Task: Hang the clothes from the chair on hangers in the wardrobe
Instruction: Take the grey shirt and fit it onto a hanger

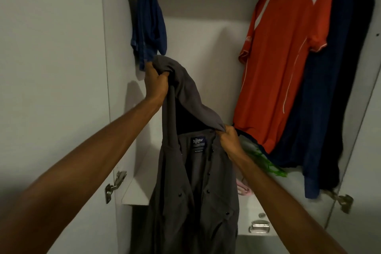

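Inside the wardrobe (206, 51), both outstretched hands' fingers clamp the grey shirt (193, 187), left hand (155, 81) higher than right hand (229, 140).

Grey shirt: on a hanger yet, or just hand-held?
Hand-held. Left hand and right hand grip the grey shirt at its top; no hanger visible in it.

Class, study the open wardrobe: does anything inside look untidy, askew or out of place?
Yes. The blue garment at upper left hangs bunched and lopsided, not spread like the orange shirt. On the shelf, a green item and pink item lie loose, not hung.
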Motion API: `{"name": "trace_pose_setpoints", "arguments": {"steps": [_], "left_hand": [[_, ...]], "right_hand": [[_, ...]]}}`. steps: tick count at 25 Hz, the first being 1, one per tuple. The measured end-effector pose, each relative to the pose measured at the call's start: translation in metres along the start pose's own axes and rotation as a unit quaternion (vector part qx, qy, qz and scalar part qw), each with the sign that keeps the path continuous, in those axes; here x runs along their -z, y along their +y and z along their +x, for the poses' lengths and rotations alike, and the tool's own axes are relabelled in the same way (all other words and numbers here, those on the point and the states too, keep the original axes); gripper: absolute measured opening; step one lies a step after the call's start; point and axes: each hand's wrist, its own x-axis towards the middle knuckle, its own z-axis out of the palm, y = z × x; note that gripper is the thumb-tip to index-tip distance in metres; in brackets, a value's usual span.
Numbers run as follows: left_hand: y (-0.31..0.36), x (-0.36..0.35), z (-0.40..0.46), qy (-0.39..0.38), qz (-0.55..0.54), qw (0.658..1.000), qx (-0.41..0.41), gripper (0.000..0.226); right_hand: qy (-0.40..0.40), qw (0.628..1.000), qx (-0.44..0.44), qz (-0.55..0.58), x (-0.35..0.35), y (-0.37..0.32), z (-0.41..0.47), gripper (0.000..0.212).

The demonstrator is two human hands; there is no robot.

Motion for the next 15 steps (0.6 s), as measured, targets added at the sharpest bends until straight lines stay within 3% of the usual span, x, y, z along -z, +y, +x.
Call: {"name": "trace_pose_setpoints", "arguments": {"steps": [8,12,15], "left_hand": [[-0.153,-0.058,0.069,-0.003,0.098,0.995,0.036,0.053],[-0.247,-0.071,0.059,-0.015,0.131,0.989,0.073,0.054],[-0.309,-0.072,0.035,-0.018,0.154,0.980,0.126,0.046]], "right_hand": [[-0.009,0.999,-0.030,-0.029,-0.012,0.123,0.132,0.036],[-0.012,0.992,-0.013,-0.129,-0.033,0.189,0.152,0.032],[-0.044,0.972,-0.062,-0.223,-0.048,0.229,0.151,0.018]]}}
